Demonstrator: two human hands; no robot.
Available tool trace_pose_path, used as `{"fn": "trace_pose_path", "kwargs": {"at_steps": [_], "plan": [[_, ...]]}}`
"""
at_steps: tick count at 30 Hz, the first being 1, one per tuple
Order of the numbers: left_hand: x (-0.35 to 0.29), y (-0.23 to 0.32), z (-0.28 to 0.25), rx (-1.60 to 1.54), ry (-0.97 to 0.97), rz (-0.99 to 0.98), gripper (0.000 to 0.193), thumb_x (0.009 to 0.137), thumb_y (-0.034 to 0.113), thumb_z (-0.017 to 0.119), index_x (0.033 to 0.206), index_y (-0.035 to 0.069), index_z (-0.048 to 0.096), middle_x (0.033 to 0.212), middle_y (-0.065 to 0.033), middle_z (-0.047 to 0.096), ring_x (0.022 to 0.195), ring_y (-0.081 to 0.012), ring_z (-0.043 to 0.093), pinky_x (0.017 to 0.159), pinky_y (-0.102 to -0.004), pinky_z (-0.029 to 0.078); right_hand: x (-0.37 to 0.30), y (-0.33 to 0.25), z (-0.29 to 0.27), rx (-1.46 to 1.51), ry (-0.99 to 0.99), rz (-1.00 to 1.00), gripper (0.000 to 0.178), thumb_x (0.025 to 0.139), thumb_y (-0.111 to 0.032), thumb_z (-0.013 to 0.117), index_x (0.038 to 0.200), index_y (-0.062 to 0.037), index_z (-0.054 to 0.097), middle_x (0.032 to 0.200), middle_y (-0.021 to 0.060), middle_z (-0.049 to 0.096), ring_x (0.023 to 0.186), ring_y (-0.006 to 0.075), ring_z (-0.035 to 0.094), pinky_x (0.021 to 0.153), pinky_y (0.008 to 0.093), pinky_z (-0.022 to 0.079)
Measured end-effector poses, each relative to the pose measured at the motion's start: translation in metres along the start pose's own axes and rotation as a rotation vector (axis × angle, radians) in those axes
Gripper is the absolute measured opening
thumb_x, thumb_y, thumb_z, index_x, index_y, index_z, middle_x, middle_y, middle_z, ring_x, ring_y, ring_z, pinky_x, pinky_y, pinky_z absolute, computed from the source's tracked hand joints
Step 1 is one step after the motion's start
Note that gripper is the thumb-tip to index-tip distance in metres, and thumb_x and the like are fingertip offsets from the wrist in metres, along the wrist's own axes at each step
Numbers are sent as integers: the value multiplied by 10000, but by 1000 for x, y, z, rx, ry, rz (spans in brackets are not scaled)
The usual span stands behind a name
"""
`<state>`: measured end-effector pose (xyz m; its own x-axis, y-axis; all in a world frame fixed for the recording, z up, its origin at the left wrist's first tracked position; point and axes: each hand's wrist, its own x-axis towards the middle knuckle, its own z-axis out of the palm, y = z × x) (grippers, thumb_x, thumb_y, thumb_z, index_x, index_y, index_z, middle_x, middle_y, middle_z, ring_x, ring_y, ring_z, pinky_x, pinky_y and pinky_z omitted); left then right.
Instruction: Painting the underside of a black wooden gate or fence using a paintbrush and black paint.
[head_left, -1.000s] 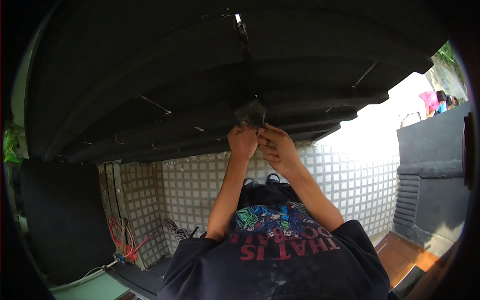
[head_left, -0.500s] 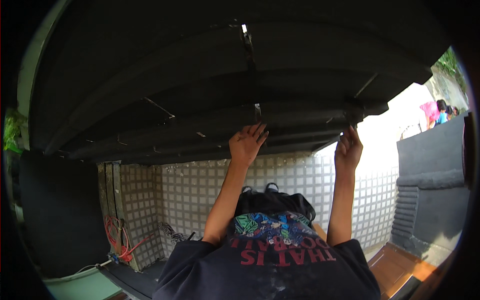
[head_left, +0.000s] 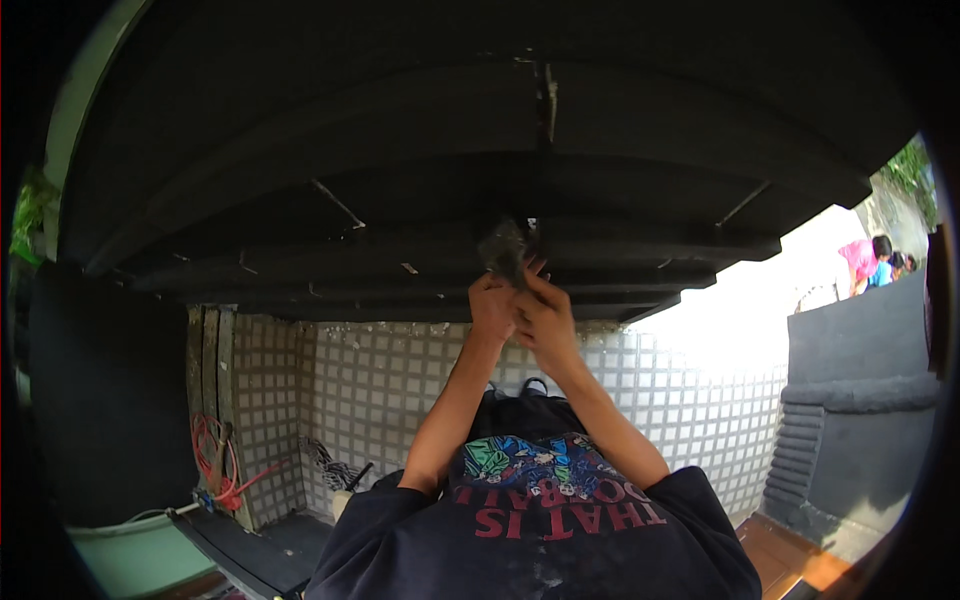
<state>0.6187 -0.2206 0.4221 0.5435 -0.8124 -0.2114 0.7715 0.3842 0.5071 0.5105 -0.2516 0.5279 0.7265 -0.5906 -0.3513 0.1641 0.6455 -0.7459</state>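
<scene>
Meeting near the centre of the head view, two bare hands. The right hand (head_left: 545, 322) pinches the lower end of a dark, blurred piece (head_left: 502, 243), which sits just above both hands. The left hand (head_left: 491, 310) is alongside, fingers bent; whether they grip it too, I cannot tell. A black panel (head_left: 400, 120) fills the upper frame; tiles (head_left: 380, 365) lie below.
</scene>
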Motion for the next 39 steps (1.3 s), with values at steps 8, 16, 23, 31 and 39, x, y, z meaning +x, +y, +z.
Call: {"fn": "trace_pose_path", "kwargs": {"at_steps": [8,16,23,31,39], "plan": [[4,9,2,-350,-84,-166,269,763,110,425,914,-32,596,1293,-213,542,1362,-384,350,1156,-520,273,-9,-64,-119,-185,450,-366,477,936,-105,589,1401,-54,494,642,-71,451,480,-1,321,405,185,223],[5,11,13,-255,-34,-188,282,740,86,440,910,-33,630,1285,-205,552,1365,-372,353,1168,-510,252,-41,-107,-161,-360,751,-674,421,935,-109,614,1338,-6,551,609,-68,439,439,0,263,383,195,193],[1,16,16,-200,-3,-216,258,722,56,460,877,-18,653,1284,-188,567,1387,-364,335,1174,-518,239,-1,-65,-92,-951,763,-723,391,914,-14,569,1301,42,557,585,124,438,518,100,359,477,285,318],[3,26,16,-163,-55,-231,216,747,32,450,834,16,647,1290,-178,562,1398,-371,322,1179,-537,221,-2,-63,-54,-771,621,-605,400,925,-2,550,1314,87,525,587,-12,400,526,41,320,449,255,254],[5,24,28,-131,-2,-257,251,766,75,451,886,11,662,1318,-168,544,1386,-356,341,1166,-513,250,-1,-40,-26,-745,383,-546,400,890,-21,587,1278,71,563,594,15,454,555,44,375,472,247,315]]}}
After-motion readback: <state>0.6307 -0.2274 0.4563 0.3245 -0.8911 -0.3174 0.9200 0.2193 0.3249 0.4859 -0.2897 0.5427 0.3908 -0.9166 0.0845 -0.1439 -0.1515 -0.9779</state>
